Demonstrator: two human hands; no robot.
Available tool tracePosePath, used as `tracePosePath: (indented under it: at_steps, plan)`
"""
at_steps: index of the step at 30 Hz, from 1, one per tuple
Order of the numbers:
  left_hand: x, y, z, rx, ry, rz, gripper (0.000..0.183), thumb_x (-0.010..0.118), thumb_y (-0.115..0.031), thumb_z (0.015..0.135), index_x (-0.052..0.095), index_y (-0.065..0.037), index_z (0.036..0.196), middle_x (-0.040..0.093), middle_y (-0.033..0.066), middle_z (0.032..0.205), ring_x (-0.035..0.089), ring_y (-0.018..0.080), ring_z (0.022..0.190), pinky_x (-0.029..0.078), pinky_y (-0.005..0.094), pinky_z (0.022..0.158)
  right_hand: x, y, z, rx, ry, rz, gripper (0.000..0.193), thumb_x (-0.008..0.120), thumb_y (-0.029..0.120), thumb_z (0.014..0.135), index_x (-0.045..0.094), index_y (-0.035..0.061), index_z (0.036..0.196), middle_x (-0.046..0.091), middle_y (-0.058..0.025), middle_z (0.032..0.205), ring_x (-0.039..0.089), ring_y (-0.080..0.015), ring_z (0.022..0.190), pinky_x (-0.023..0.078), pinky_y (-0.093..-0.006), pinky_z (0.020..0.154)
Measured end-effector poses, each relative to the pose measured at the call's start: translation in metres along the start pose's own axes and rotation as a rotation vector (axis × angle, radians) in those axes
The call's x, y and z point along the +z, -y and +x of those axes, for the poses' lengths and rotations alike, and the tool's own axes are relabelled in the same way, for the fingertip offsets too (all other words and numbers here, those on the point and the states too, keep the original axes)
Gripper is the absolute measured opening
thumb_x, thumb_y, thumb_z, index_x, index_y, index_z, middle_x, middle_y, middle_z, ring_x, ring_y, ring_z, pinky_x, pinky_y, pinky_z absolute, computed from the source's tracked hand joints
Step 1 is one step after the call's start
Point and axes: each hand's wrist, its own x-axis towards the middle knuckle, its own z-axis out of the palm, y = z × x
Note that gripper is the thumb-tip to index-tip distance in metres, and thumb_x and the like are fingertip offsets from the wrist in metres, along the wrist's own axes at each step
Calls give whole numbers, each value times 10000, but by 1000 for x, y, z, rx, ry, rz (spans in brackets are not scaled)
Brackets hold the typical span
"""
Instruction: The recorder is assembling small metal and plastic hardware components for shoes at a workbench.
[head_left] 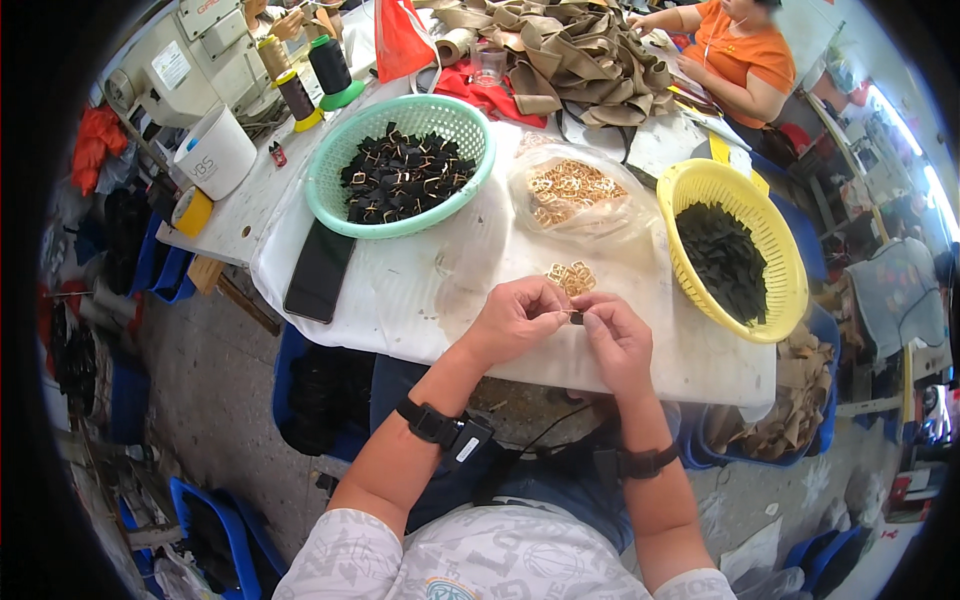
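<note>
Close to the table's front edge my two hands meet, fingertips pinched together. My left hand [515,322] is closed on a gold metal ring, of which only a thin edge shows. In the fingers of my right hand [620,340] is a small black fabric tab [577,318], touching the ring. Just beyond lies a small pile of gold rectangular rings [571,277]. Behind it a clear plastic bag [622,222] holds many more. A yellow basket [790,268] of plain black tabs stands to the right; a green basket [470,185] holds black tabs fitted with gold rings.
A black phone [320,272] lies at the left edge of the white-covered table [420,322]. Behind it are a white bin [217,150], thread spools [328,66] and a sewing machine [170,65]. Tan fabric strips [560,60] are heaped at the back, near a person in orange [745,60].
</note>
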Motion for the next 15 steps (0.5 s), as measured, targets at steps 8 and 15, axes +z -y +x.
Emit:
tracePosePath:
  at_steps: [8, 15]
  plan:
    - [-1, -2, 3, 35, 12, -2, 52, 618, 20, 821, 597, -2, 778, 588, 85, 1079, 557, 75, 856, 462, 221, 714, -4, -2, 2, 69, -18, -56, 48, 594, 36, 903, 600, -12, 900, 627, -68, 939, 550, -70, 814, 421, -198, 671]
    - [1, -11, 2, -92, -87, 36, 38, 633, -22, 825, 651, 8, 811, 646, 32, 863, 563, 68, 760, 451, 208, 677, -2, 5, 4, 273, -106, 76, 59, 606, 38, 900, 609, -5, 940, 643, -33, 746, 529, -42, 614, 410, -192, 539]
